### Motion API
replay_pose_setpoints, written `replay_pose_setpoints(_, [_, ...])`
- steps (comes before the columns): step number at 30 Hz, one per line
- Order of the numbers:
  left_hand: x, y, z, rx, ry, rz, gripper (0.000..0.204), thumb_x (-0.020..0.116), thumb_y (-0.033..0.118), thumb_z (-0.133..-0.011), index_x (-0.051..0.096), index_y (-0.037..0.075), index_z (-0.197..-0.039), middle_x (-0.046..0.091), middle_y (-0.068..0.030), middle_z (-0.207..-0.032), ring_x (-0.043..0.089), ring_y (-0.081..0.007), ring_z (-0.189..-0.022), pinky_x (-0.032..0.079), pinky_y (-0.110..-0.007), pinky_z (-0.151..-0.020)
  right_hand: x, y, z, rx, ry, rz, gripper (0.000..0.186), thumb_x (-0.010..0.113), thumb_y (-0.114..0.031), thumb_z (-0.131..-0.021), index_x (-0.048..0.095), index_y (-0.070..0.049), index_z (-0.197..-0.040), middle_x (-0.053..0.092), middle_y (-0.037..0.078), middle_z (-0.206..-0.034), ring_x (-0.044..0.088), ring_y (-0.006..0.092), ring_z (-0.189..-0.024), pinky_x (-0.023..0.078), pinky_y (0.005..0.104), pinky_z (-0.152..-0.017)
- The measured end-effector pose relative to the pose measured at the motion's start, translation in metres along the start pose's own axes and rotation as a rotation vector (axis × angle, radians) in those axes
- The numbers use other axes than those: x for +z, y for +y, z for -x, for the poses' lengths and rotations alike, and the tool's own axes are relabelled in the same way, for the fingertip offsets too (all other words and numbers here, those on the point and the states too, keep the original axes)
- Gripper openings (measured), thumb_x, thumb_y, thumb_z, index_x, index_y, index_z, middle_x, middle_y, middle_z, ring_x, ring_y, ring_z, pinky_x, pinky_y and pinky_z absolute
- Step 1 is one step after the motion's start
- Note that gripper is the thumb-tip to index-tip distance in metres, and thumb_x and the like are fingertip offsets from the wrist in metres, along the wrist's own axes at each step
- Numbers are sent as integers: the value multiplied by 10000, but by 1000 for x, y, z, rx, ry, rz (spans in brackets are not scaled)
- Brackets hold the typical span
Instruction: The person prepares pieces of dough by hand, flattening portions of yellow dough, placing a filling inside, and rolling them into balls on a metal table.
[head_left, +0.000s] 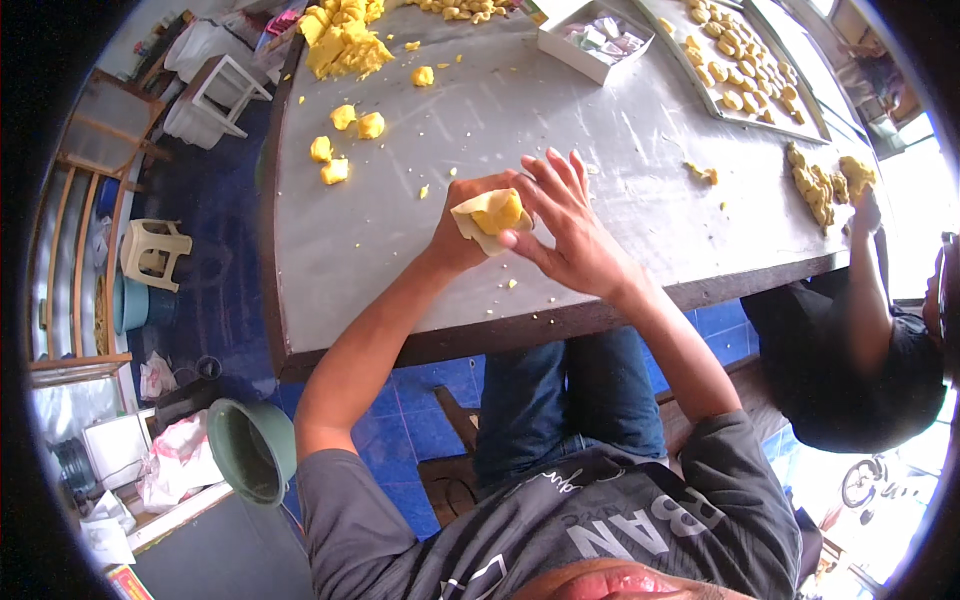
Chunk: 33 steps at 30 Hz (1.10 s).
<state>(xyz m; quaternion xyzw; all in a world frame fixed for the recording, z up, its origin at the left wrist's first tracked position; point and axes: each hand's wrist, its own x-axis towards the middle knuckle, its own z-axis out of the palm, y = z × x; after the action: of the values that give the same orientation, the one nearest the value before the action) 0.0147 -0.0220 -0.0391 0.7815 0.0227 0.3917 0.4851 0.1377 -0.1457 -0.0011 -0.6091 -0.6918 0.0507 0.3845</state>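
My left hand [462, 240] is cupped around a flat, pale piece of dough [488, 240] above the near part of the table. A yellow lump of filling [498, 212] sits in the dough, whose edges stand up around it. Close against its right side is my right hand [578, 245], fingers stretched out and thumb tip at the dough's edge. Farther left on the tabletop lie several small yellow lumps [336, 171], with a big crumbly yellow mass [345, 40] beyond them.
Scattered crumbs dot the grey table [390, 270]. A white box [597, 45] of small packets stands at the back, beside a tray [815, 128] of shaped dough pieces. At right, another person's hand [866, 212] touches brownish dough [820, 188]. A green tub [250, 450] is at lower left.
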Motion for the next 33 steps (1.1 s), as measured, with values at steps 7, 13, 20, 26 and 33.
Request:
replay_pose_setpoints(7, [-1,-5,2,-74,-17,257,197,718,148,-748,591,28,-838,611,-75,-729,604,-202,-620,460,-298,-580,14,-8,3,-70,-48,277,534,492,-497,-912,607,-52,-1184,491,114,-1307,333,409,-1291,128,646,-1079])
replay_pose_setpoints(13, [0,3,-6,-17,-52,-99,155,694,109,-740,562,29,-730,563,-63,-676,569,-209,-566,429,-308,-541,20,-16,21,-45,-47,413,701,418,-630,-877,560,-55,-1253,458,118,-1348,325,434,-1275,89,691,-1052])
replay_pose_setpoints(20, [-3,13,-6,-84,-33,-262,178,716,158,-753,572,54,-738,593,-64,-665,612,-212,-590,450,-299,-542,3,-6,4,332,270,-327,268,685,-226,-840,642,-10,-994,610,141,-1028,565,308,-1007,358,409,-986])
replay_pose_setpoints(26, [1,16,-6,58,66,-371,217,749,160,-742,552,71,-750,604,-53,-668,612,-188,-582,467,-300,-557,16,-10,-3,273,211,-126,306,667,-330,-857,668,-25,-887,614,71,-860,548,257,-984,331,494,-948])
replay_pose_setpoints(33, [2,12,-9,184,104,-356,222,740,141,-746,535,64,-779,576,-64,-686,601,-209,-606,471,-310,-564,21,-9,-2,340,154,-266,335,626,-373,-884,665,-40,-899,605,67,-855,500,340,-1107,221,596,-1011])
